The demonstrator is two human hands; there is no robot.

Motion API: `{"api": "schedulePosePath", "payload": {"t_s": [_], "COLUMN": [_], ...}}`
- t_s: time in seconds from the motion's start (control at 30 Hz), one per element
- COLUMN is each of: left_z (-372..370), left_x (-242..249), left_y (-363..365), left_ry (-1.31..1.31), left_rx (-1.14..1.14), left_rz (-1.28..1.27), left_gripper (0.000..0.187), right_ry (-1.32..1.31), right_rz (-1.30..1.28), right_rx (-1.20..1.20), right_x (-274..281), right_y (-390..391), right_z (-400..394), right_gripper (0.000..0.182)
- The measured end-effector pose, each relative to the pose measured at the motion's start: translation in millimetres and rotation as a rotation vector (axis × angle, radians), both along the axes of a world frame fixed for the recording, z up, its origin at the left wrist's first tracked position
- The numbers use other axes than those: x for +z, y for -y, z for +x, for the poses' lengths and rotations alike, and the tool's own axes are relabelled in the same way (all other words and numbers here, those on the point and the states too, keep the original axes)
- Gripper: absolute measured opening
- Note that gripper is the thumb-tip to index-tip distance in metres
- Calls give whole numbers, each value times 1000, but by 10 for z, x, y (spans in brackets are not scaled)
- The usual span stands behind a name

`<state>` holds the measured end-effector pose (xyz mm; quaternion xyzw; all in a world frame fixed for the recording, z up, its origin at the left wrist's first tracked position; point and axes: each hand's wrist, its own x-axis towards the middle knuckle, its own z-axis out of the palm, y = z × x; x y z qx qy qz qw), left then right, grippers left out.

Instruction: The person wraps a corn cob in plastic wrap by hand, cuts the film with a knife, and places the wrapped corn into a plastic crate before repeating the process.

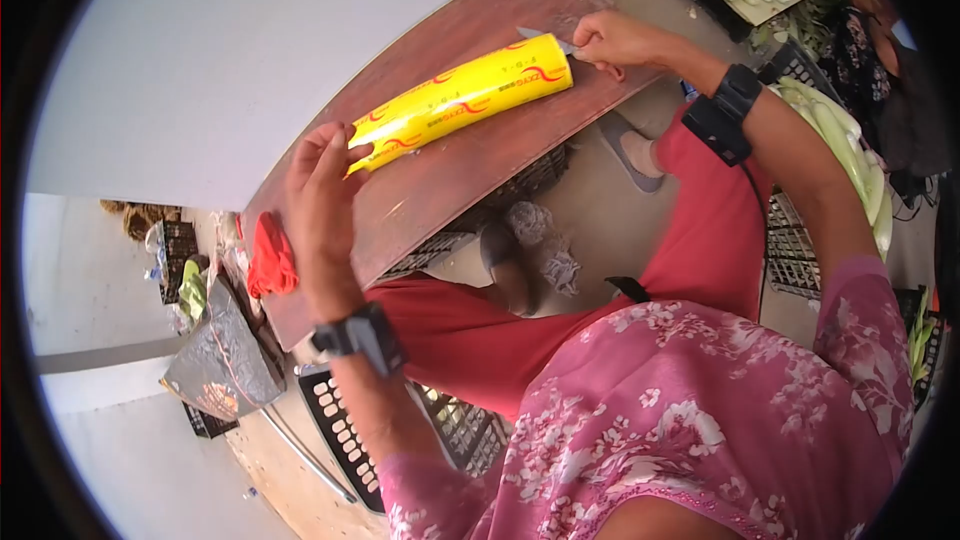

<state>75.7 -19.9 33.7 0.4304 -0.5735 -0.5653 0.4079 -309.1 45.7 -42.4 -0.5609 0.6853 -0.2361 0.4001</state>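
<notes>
A yellow roll (460, 98) with red and black print lies slantwise on the dark red wooden table (430, 190). At its near left end is my left hand (325, 165), fingers curled with thumb and fingertips against the roll's end. My right hand (605, 43) is closed just beyond the other end, pinching a small knife (540, 34) whose pale blade points left behind the roll's edge. A wrist device is strapped on each of my arms.
A red cloth (271, 258) hangs at the table's left corner. Pale green vegetables lie on a board (745, 10) at the top right and in a black crate (795, 240) at the right. Another crate (340, 430) stands at the lower left.
</notes>
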Motion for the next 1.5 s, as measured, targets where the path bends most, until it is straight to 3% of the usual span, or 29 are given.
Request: {"api": "schedulePosePath", "payload": {"t_s": [0.1,0.17,0.27,0.33,0.5,0.9,1.1,1.5], "left_z": [143,194,48,2,-108,-357,-271,-299], "left_x": [-936,-1337,-1406,-1412,-1436,-1444,-1663,-1617], "left_y": [482,481,261,244,341,391,368,440], "left_ry": [-447,-529,-320,-293,-319,-155,-107,-238], "left_rx": [200,151,373,328,198,369,324,304], "left_rz": [518,652,561,590,599,519,541,582], "left_gripper": [8,10,15,18,25,14,7,16], "right_ry": [-182,-272,-309,-287,-269,-414,-341,-294], "right_rz": [-58,-83,-32,17,2,-48,-50,-16], "right_rx": [-12,14,6,-84,-47,-59,-25,-47], "right_x": [-109,-143,-88,119,69,97,73,65], "right_y": [25,93,157,77,111,145,133,145], "right_z": [142,197,308,414,370,426,405,447], "right_gripper": [32,36,38,38,38,39,39,39]}}
